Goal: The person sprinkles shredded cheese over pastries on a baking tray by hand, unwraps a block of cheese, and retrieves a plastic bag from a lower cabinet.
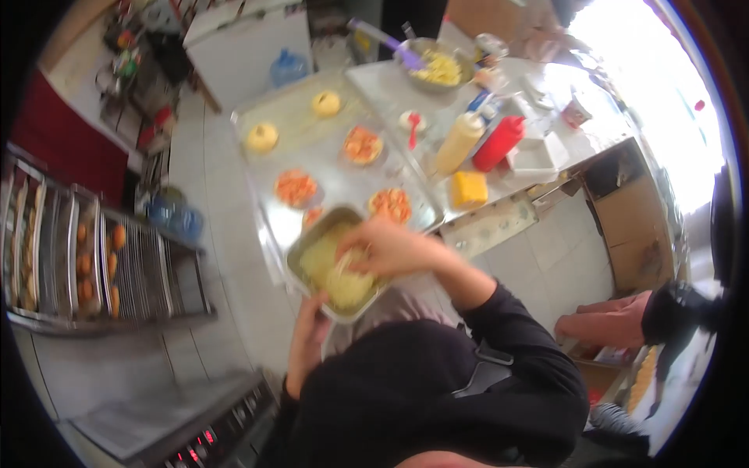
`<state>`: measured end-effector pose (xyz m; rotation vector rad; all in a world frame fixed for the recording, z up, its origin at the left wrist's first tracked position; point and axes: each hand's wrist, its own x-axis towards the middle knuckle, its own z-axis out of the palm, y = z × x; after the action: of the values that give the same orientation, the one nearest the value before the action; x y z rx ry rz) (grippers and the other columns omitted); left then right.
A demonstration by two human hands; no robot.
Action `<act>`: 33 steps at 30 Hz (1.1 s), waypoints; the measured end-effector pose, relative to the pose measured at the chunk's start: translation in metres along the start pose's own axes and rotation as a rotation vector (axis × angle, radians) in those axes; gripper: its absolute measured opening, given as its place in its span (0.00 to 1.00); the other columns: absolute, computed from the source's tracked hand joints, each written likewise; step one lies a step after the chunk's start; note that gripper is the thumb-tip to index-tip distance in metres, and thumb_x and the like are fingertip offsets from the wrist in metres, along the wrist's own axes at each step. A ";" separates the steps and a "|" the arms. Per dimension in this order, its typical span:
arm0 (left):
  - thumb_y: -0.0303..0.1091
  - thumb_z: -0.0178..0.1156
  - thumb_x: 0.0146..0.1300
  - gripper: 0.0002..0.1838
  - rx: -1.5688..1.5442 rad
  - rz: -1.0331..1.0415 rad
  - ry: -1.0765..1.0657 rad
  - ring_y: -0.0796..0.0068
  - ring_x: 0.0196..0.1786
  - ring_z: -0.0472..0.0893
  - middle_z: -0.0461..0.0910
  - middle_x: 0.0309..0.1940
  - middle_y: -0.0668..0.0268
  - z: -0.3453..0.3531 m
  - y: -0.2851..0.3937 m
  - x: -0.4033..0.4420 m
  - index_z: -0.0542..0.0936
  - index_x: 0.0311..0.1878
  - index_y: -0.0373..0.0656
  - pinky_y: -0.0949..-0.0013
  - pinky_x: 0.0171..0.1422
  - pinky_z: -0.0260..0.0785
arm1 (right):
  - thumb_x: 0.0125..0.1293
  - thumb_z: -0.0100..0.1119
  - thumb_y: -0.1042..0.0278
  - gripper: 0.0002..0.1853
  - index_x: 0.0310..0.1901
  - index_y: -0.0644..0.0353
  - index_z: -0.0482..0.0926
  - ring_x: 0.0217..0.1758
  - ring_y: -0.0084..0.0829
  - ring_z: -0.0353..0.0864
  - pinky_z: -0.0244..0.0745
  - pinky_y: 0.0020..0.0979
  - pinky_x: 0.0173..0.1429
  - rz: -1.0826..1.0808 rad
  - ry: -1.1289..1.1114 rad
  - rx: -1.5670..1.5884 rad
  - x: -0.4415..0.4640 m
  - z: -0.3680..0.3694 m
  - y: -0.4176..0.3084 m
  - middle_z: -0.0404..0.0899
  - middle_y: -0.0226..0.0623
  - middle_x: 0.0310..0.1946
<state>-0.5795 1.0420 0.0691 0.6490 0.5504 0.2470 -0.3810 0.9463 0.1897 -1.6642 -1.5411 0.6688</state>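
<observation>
My left hand [310,326] grips the near side of a rectangular metal pan [321,217] of pale shredded cheese [321,261], held tilted in front of my body. My right hand [382,248] is inside the pan, its fingers closed on some of the shreds, slightly blurred. Just beyond lies a large baking tray [300,144]. On it sit small dough rounds with an orange-red topping, such as one pizza [295,188] and another [390,205]. Two rounds look plain yellow, one dough round [262,138] at left. The pan partly covers one topped round.
Right of the tray, the table [429,168] carries a pale squeeze bottle [459,144], a red squeeze bottle [499,143], a yellow block [469,189] and a bowl [466,72]. A bread rack [133,265] stands left. Another person [671,312] bends at far right.
</observation>
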 end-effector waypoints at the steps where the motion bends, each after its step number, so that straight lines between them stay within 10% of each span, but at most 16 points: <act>1: 0.36 0.58 0.56 0.32 0.003 0.008 -0.021 0.62 0.60 0.70 0.70 0.57 0.58 0.006 0.009 0.000 0.61 0.62 0.36 0.58 0.63 0.64 | 0.50 0.65 0.66 0.13 0.38 0.59 0.81 0.24 0.28 0.74 0.69 0.27 0.30 0.027 -0.018 -0.032 0.002 -0.015 -0.011 0.77 0.40 0.24; 4: 0.36 0.57 0.57 0.31 -0.055 0.057 0.003 0.62 0.60 0.69 0.69 0.57 0.58 0.012 0.023 0.002 0.61 0.62 0.35 0.58 0.64 0.62 | 0.54 0.63 0.73 0.11 0.40 0.64 0.80 0.28 0.15 0.74 0.70 0.20 0.31 0.192 -0.073 0.169 0.006 -0.049 0.007 0.79 0.28 0.27; 14: 0.33 0.51 0.60 0.30 -0.193 0.372 0.089 0.65 0.62 0.67 0.64 0.60 0.59 -0.002 0.040 0.004 0.57 0.65 0.39 0.60 0.64 0.61 | 0.47 0.61 0.70 0.16 0.40 0.65 0.80 0.34 0.31 0.81 0.74 0.29 0.41 0.643 0.152 -0.072 -0.004 -0.046 0.146 0.81 0.42 0.30; 21: 0.35 0.53 0.58 0.30 -0.247 0.461 0.228 0.64 0.61 0.68 0.66 0.60 0.59 -0.032 0.048 0.001 0.59 0.64 0.39 0.59 0.64 0.62 | 0.42 0.57 0.73 0.15 0.36 0.63 0.80 0.41 0.48 0.77 0.72 0.37 0.46 0.571 0.209 -0.271 -0.008 -0.010 0.171 0.78 0.52 0.35; 24: 0.47 0.52 0.57 0.35 -0.113 0.486 0.337 0.55 0.61 0.68 0.64 0.62 0.57 -0.041 0.044 0.003 0.56 0.66 0.44 0.41 0.58 0.63 | 0.43 0.58 0.73 0.14 0.35 0.61 0.80 0.40 0.48 0.78 0.72 0.37 0.45 0.582 0.213 -0.247 -0.009 -0.014 0.186 0.78 0.52 0.34; 33: 0.47 0.53 0.56 0.35 -0.158 0.485 0.376 0.56 0.60 0.67 0.64 0.61 0.58 -0.035 0.051 -0.007 0.57 0.65 0.44 0.40 0.57 0.64 | 0.43 0.61 0.72 0.12 0.34 0.60 0.81 0.34 0.39 0.79 0.72 0.34 0.40 0.596 0.288 -0.137 0.007 -0.021 0.174 0.78 0.48 0.27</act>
<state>-0.6073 1.0969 0.0808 0.5772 0.7192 0.8733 -0.2608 0.9520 0.0614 -2.2402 -0.8994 0.5908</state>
